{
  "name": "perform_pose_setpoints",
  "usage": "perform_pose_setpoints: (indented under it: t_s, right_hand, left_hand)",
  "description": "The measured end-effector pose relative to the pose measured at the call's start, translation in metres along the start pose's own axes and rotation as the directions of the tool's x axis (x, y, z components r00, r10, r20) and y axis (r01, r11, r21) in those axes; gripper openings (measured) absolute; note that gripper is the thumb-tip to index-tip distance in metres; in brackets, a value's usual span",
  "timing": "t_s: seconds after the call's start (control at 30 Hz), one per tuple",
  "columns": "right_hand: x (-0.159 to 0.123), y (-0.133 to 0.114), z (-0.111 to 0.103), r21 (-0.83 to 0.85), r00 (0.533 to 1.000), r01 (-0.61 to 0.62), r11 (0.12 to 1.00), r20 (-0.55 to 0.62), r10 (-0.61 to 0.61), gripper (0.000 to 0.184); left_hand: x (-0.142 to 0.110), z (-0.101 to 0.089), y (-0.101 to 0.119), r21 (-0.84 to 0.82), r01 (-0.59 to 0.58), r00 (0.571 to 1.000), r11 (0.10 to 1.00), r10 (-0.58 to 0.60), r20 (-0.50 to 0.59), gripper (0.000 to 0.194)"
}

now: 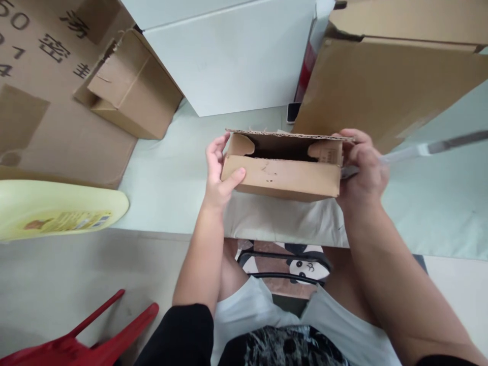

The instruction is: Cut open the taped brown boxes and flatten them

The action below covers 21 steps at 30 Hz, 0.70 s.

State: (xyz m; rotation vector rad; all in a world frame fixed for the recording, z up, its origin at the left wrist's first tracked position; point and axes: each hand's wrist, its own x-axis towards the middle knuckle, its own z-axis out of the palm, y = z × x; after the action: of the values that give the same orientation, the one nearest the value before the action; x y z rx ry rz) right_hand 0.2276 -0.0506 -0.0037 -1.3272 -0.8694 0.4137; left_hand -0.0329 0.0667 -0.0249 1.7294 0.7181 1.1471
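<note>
A small brown cardboard box (285,175) is held up over the pale green cloth, its top open toward me and its inside dark. My left hand (221,173) grips the box's left end, thumb on the front panel and fingers behind. At the right end, my right hand (364,165) is closed around the box's edge. That same hand also holds a long thin grey tool (427,150), which sticks out to the right; its kind is unclear. Torn, ragged cardboard shows along the box's raised back edge.
Pale green cloth (163,188) covers the table. A small open carton (137,86) leans by a large printed carton (23,122) on the left. Behind are a white box (236,61) and a tall carton (381,86). A yellow bottle (57,208) lies left; a red chair (95,345) stands below.
</note>
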Motion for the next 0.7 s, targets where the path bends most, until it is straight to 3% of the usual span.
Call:
perform_pose_setpoints:
  t_s: [0.07, 0.13, 0.23, 0.37, 0.43, 0.5, 0.53, 0.6, 0.7]
  right_hand:
    - [-0.002, -0.005, 0.001, 0.036, 0.996, 0.083, 0.996, -0.018, -0.082, 0.047]
    - [-0.004, -0.011, 0.001, -0.006, 0.98, 0.191, 0.982, 0.05, -0.19, 0.051]
    - [-0.008, -0.017, 0.003, 0.034, 0.971, 0.233, 0.972, 0.054, -0.234, 0.047]
    - [-0.008, -0.013, 0.006, 0.128, 0.984, 0.172, 0.977, -0.062, -0.165, 0.041]
    - [-0.005, -0.003, 0.004, 0.112, 0.978, 0.118, 0.987, -0.186, -0.096, 0.031]
    - [-0.002, 0.009, 0.0, 0.065, 0.961, -0.029, 0.997, -0.273, 0.046, 0.02]
    - [-0.001, 0.014, -0.002, 0.035, 0.955, -0.13, 0.991, -0.265, 0.134, 0.02]
    - [0.0, 0.022, -0.003, -0.036, 0.94, -0.321, 0.946, -0.132, 0.314, 0.027]
    - [-0.006, 0.022, 0.007, -0.148, 0.893, -0.4, 0.904, 0.159, 0.422, 0.027]
  left_hand:
    - [-0.001, 0.001, -0.005, 0.038, -0.037, 0.999, 0.999, 0.036, 0.003, 0.09]
    - [-0.001, 0.001, -0.007, 0.081, -0.101, 0.994, 0.992, 0.104, -0.03, 0.094]
    - [0.001, 0.001, -0.002, 0.17, -0.199, 0.972, 0.965, 0.216, -0.091, 0.085]
    - [0.001, 0.001, 0.01, 0.222, -0.122, 0.991, 0.967, 0.131, -0.027, 0.05]
    - [-0.001, -0.001, 0.012, 0.215, -0.071, 0.994, 0.974, 0.087, -0.066, 0.05]
    - [-0.002, -0.006, 0.01, 0.194, -0.032, 0.984, 0.98, 0.065, -0.164, 0.049]
    - [-0.002, -0.009, 0.008, 0.178, -0.006, 0.973, 0.984, 0.046, -0.226, 0.047]
    - [-0.001, -0.016, 0.003, 0.116, 0.066, 0.93, 0.991, -0.019, -0.367, 0.041]
    - [0.004, -0.024, -0.002, 0.004, 0.217, 0.834, 0.976, -0.183, -0.52, 0.04]
